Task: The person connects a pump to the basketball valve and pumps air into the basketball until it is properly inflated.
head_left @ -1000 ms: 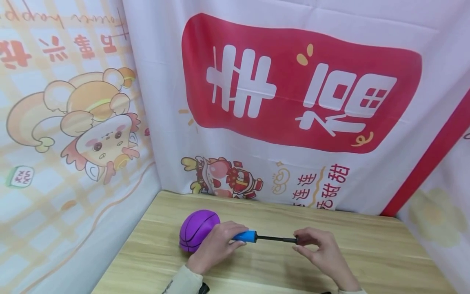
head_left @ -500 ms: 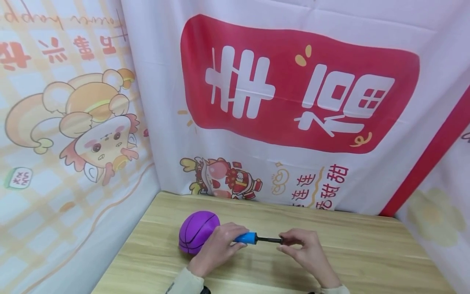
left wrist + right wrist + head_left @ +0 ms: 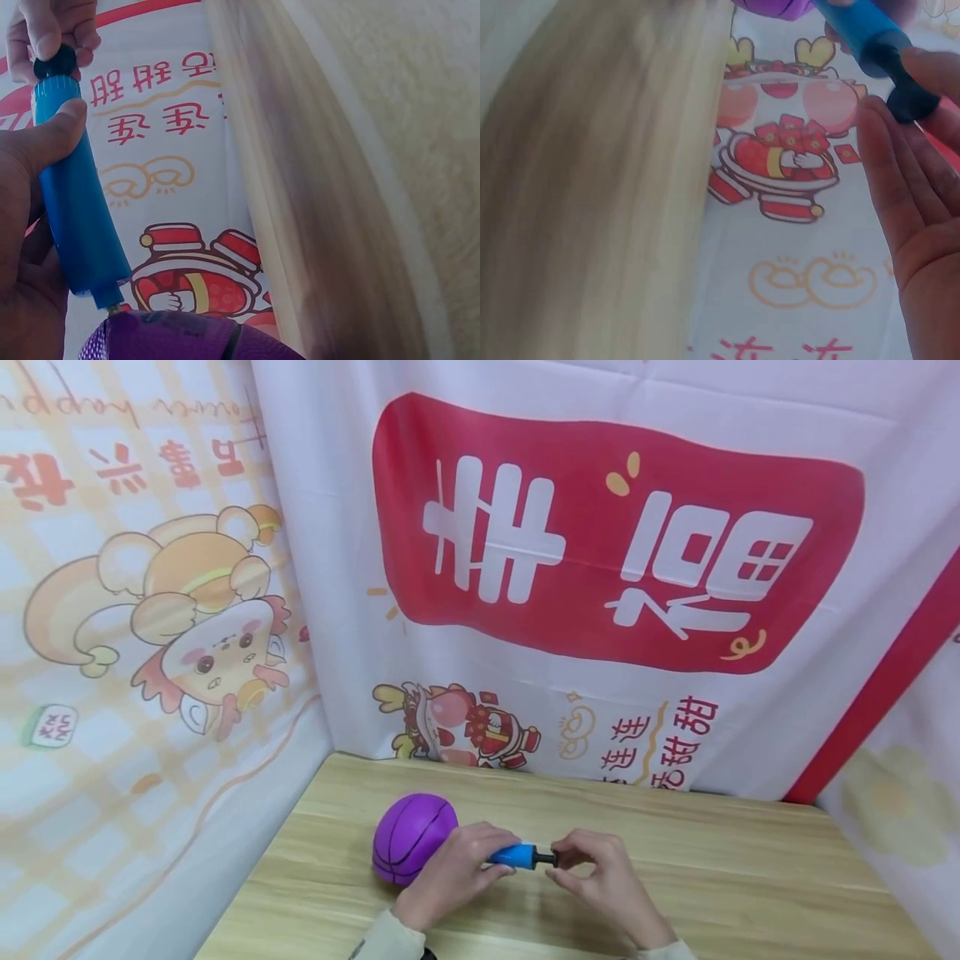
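A blue hand pump (image 3: pixel 517 856) lies sideways in my left hand (image 3: pixel 457 868), whose fingers and thumb grip its barrel. In the left wrist view, a thin metal needle (image 3: pixel 113 308) at the pump's nozzle end meets the surface of a purple toy basketball (image 3: pixel 172 337) with black lines. The ball sits on the table to the left, partly hidden behind my left hand in the head view. My right hand (image 3: pixel 607 881) pinches the black pump handle (image 3: pixel 913 103) between thumb and fingers. A short length of black rod shows between handle and barrel.
Under both hands is a wood-grain table (image 3: pixel 750 877). A white cloth (image 3: pixel 345 610) with a red printed panel hangs along its back edge. On the left hangs a checked cartoon cloth (image 3: pixel 97 827).
My right hand has moved left, pushing the handle toward the barrel, so much less rod shows. My left hand and the ball stay nearly in place, with a slight view shift.
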Tool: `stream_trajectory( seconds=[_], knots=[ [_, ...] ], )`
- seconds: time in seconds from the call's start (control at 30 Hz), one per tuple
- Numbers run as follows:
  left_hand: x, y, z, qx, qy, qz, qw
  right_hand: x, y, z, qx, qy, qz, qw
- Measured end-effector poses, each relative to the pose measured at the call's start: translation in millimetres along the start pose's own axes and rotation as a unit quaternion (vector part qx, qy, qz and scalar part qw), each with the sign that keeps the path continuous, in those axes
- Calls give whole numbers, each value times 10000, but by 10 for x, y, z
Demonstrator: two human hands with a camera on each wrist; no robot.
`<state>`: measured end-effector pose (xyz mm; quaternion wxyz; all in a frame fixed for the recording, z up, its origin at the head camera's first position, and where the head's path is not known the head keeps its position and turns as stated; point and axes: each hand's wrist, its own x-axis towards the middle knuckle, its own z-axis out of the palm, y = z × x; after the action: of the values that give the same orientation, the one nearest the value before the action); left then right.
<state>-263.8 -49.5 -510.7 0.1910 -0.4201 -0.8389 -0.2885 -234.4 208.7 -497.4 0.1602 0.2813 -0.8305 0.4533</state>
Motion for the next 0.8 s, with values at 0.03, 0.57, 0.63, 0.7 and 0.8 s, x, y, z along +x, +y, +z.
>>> stream_trajectory(
  seconds=[0.03, 0.57, 0.63, 0.7, 0.8],
  knots=[
    [2, 3, -2, -13, -40, -1, 10000, -12, -10, -30, -44, -22, -30, 10000],
    [-21, -35, -96, -90, 18, -306, 9995, -263, 70, -647, -128, 472, -363, 9981],
    [-19, -32, -97, -133, 46, -305, 9994, -252, 57, -644, -140, 479, -318, 9982],
    [-13, -31, -95, -132, 100, -320, 9994, -228, 39, -611, -144, 495, -367, 9980],
    [5, -29, -81, -129, 123, -310, 9994, -181, 18, -526, -134, 539, -606, 9966]
  ],
)
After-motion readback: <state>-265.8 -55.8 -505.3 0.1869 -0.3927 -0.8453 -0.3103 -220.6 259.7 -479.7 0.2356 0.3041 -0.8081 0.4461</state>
